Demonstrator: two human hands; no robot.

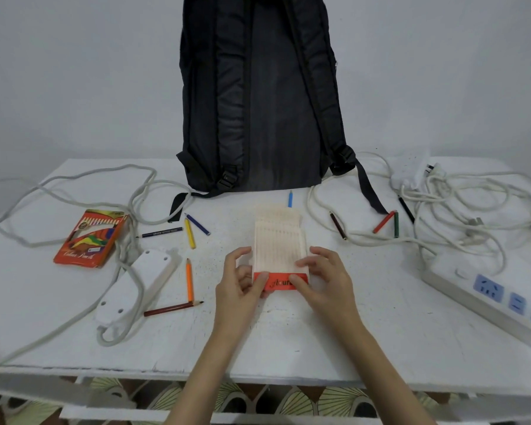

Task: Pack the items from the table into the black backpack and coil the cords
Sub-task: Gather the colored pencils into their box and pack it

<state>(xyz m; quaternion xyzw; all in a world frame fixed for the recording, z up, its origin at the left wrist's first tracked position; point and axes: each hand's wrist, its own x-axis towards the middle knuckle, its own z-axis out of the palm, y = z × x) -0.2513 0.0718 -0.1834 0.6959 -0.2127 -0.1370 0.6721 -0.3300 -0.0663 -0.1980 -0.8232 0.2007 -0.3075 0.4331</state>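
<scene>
A black backpack [258, 96] stands upright at the back of the white table [319, 342], straps facing me. In front of it lies a pale pencil box with a red band [279, 246], its top flap open. My left hand [242, 280] grips its lower left corner and my right hand [322, 277] holds its lower right edge. Loose colour pencils lie scattered: an orange one [189, 280], a brown one [172, 308], a yellow one [190, 234], a blue one [290, 199]. White cords [105, 179] sprawl uncoiled on both sides.
An orange colour-pencil pack [89, 237] lies at the left. A white power strip [135, 286] rests face down left of centre. Another power strip with blue sockets [488, 299] sits at the right, near tangled cord [460, 204] and red and green pencils [388, 223].
</scene>
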